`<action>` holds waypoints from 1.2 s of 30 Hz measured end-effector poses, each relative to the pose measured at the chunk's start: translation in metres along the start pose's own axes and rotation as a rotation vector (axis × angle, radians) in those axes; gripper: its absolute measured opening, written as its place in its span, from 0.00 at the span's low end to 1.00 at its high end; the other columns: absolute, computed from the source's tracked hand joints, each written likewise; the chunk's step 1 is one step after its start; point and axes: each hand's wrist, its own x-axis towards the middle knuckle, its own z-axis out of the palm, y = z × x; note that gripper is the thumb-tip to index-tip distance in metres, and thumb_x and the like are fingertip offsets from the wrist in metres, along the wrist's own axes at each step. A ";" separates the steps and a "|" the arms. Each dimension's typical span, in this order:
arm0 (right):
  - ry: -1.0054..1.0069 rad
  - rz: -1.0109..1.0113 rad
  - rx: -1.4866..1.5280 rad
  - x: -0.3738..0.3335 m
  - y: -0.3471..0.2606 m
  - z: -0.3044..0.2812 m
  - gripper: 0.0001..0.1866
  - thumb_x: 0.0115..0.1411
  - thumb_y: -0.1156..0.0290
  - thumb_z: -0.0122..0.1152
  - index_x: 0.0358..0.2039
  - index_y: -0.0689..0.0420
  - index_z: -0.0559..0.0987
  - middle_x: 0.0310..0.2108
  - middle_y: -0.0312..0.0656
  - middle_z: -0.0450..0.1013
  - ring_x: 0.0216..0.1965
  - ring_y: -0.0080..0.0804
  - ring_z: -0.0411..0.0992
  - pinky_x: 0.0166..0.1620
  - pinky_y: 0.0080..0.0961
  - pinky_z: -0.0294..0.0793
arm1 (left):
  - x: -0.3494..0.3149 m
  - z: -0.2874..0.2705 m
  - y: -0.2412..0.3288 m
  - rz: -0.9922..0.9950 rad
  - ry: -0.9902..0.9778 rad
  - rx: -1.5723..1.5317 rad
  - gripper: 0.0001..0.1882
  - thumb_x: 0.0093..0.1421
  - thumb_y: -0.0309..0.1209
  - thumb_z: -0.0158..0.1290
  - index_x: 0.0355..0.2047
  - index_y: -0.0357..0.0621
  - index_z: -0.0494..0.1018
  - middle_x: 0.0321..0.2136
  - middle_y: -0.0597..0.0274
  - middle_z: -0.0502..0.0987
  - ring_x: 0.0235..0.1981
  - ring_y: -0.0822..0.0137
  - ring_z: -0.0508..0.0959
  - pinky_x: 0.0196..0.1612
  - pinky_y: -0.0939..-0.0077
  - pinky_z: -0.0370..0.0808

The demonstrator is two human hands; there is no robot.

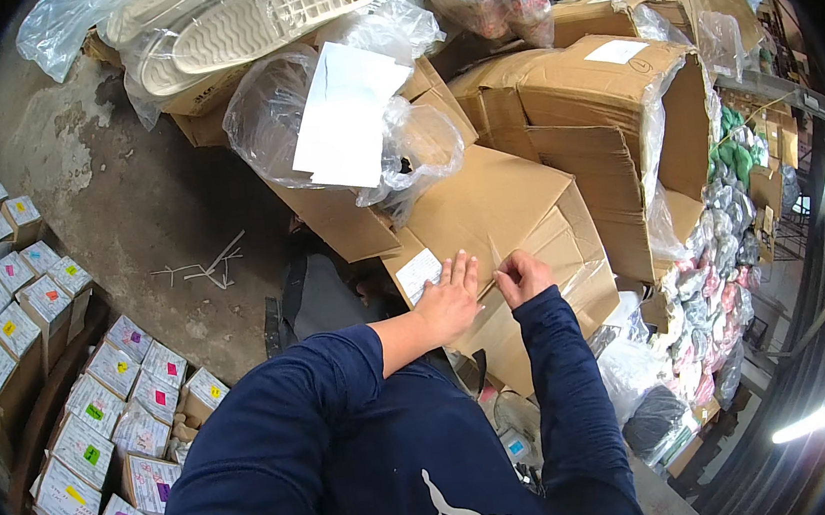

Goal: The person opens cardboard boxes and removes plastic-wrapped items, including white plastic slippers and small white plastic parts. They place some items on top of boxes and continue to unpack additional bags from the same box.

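Observation:
A cardboard box (pixel 487 199) is in front of me, one flap folded out toward the left. My left hand (pixel 450 304) lies flat on it with fingers spread, beside a white label (pixel 419 274). Just right of it, my right hand (pixel 523 277) is closed in a pinch against the cardboard; whatever is between its fingertips is too small to make out. Shiny clear tape (pixel 576 285) runs over the box to the right of that hand. Clear plastic bags (pixel 421 146) and white paper sheets (pixel 350 118) rest at the box's far side.
Pale slippers (pixel 267 21) in plastic lie at the far left of the box. A large open carton (pixel 586 88) stands behind it on the right. Bagged goods (pixel 709 307) pile up at right. Rows of small labelled boxes (pixel 79 433) stand on the left.

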 end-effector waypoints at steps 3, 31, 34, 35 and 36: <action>0.046 0.011 0.063 -0.005 0.001 -0.002 0.06 0.54 0.70 0.63 0.28 0.57 0.77 0.21 0.45 0.74 0.24 0.43 0.75 0.30 0.33 0.74 | 0.001 -0.021 -0.011 -0.045 0.031 -0.169 0.34 0.65 0.42 0.49 0.64 0.32 0.55 0.64 0.37 0.58 0.59 0.43 0.68 0.53 0.54 0.74; 0.072 0.598 0.084 0.032 -0.016 -0.003 0.23 0.57 0.49 0.59 0.39 0.58 0.78 0.36 0.58 0.78 0.41 0.54 0.77 0.46 0.44 0.76 | 0.131 -0.080 -0.071 1.047 -0.062 0.073 0.11 0.50 0.25 0.57 0.34 0.40 0.68 0.34 0.54 0.71 0.36 0.51 0.75 0.38 0.62 0.74; -0.014 0.650 0.057 0.045 -0.010 -0.005 0.24 0.57 0.50 0.59 0.42 0.59 0.77 0.38 0.58 0.78 0.43 0.55 0.76 0.48 0.44 0.75 | 0.121 -0.081 -0.070 0.873 -0.232 0.022 0.10 0.50 0.24 0.56 0.32 0.39 0.68 0.34 0.52 0.72 0.36 0.49 0.75 0.39 0.61 0.74; -0.005 0.639 0.068 0.048 -0.008 -0.005 0.24 0.58 0.50 0.58 0.42 0.59 0.77 0.38 0.58 0.78 0.43 0.55 0.76 0.49 0.44 0.75 | 0.114 -0.082 -0.070 0.802 -0.313 -0.019 0.09 0.50 0.24 0.55 0.31 0.38 0.67 0.34 0.50 0.71 0.36 0.47 0.75 0.39 0.60 0.73; -0.011 0.636 0.083 0.049 -0.006 -0.004 0.24 0.58 0.51 0.58 0.42 0.59 0.77 0.38 0.58 0.78 0.43 0.55 0.76 0.49 0.44 0.75 | 0.107 -0.084 -0.069 0.727 -0.405 -0.059 0.08 0.51 0.24 0.54 0.29 0.37 0.67 0.34 0.49 0.71 0.36 0.46 0.74 0.40 0.60 0.73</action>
